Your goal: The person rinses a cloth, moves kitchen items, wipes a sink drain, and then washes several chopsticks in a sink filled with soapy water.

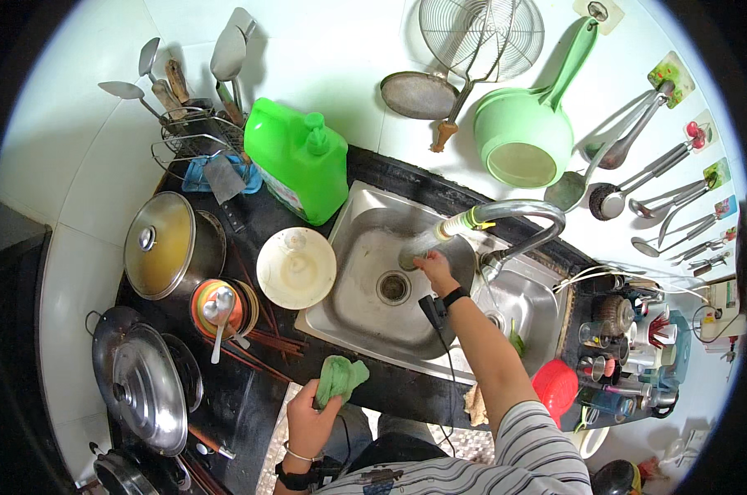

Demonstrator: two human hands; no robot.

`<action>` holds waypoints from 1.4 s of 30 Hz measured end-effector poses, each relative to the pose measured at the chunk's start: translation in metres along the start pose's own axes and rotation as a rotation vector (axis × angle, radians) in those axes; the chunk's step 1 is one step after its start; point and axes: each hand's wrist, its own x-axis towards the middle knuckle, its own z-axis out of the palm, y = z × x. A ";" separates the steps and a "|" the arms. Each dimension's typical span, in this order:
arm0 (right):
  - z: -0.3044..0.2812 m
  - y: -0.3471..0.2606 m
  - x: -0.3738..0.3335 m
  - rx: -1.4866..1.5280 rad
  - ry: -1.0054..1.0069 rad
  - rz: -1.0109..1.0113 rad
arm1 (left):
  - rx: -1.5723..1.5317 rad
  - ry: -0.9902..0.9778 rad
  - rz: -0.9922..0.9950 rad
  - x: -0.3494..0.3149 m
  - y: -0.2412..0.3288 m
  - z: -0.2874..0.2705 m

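White tiled wall (340,49) backs the whole workspace, with a pale green dipper (518,128) and other utensils hanging from it. Below it, the black bench (390,381) looks hard and crowded. Lidded pans line its left side, a lidded pot (160,239) stands nearer the back left corner, and cups and jars crowd the right end. A double steel sink (353,307) is set into the bench between its back and front edges; its basin looks smooth and slick.

At the back edge, just left of the sink, stands a bright green jug (287,153); a white bowl (273,260) sits beside the sink's left rim. The curved tap (546,216) spreads water into the larger basin.

The right hand (435,270) is in that stream, fingers drawn together at the edge of a round greyish piece (406,259); I cannot tell whether they grip it. Wet, it is probably slippery, so its rim seems the surest hold.

The left hand (306,417) closes around a bunched green cloth (339,378) just off the bench's front edge. The cloth should be light, limp and unbreakable, best taken by its gathered middle.
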 end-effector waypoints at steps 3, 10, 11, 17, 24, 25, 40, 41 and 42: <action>0.007 -0.052 -0.029 -0.404 -0.005 -0.109 | -0.007 0.064 -0.009 -0.008 -0.008 0.000; -0.007 -0.051 -0.090 -1.070 -0.193 -0.324 | -0.053 0.098 0.057 -0.015 0.002 -0.001; -0.006 -0.046 -0.096 -1.239 -0.374 -0.234 | -0.045 0.097 0.044 -0.017 0.004 -0.001; 0.012 0.027 -0.093 -1.251 -0.658 -0.414 | -0.071 0.089 0.013 -0.029 -0.015 0.004; 0.029 0.030 -0.090 -0.974 -1.122 -0.228 | -0.082 0.087 -0.002 -0.029 -0.013 0.003; 0.032 0.022 -0.092 -0.891 -1.173 -0.091 | -0.084 0.094 -0.003 -0.029 -0.013 0.002; 0.042 -0.018 -0.104 -1.394 -1.228 -0.283 | -0.066 0.131 0.011 -0.022 -0.005 -0.002; 0.049 -0.011 -0.105 -1.513 -1.224 -0.278 | -0.018 0.125 0.023 -0.022 -0.001 -0.002; 0.054 -0.006 -0.103 -1.510 -1.217 -0.281 | -0.034 0.116 0.005 -0.022 -0.006 0.000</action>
